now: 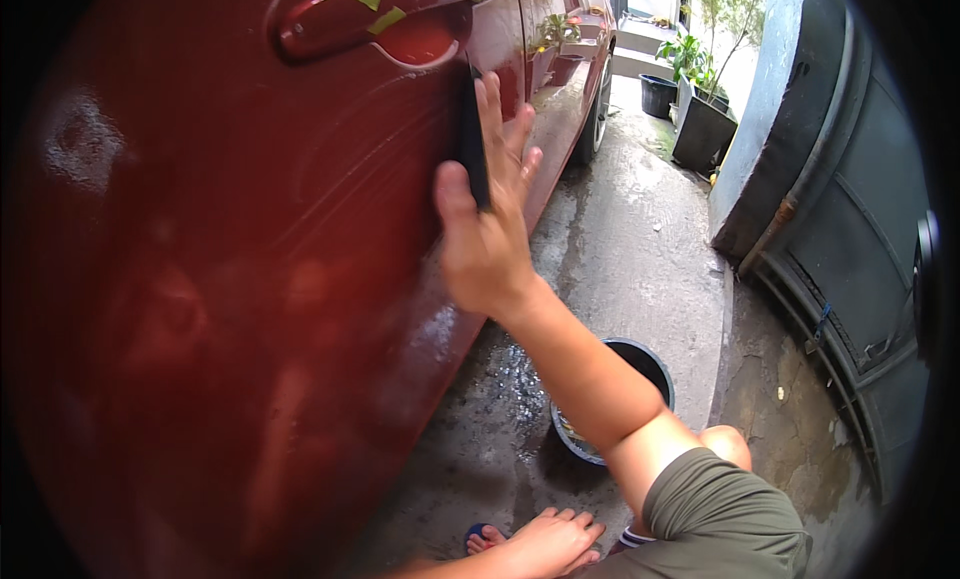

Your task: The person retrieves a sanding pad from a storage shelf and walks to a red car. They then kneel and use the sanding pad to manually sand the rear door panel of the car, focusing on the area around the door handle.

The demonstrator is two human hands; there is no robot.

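Note:
My right hand [490, 219] reaches up to the red car door [230, 239], fingers and thumb spread along a dark flat pad [474, 144]. The pad stands edge-on between palm and door, pressed to the panel or nearly so; the exact contact is hidden. Just above it are the door handle [370, 14] and its recess, with yellow-green tape pieces [385, 21] on them. Curved wet streaks mark the paint left of the pad. Low in view, my left hand [555, 541] lies flat with fingers extended, apart from the door; what lies under it is unclear.
Behind my right forearm, a dark bucket [668, 364] stands on the wet concrete floor [640, 239]. A foot in a blue slipper [474, 530] is beside my left hand. To the right is a grey metal gate [850, 229]; potted plants [705, 119] stand farther back, past the car's wheel [600, 109].

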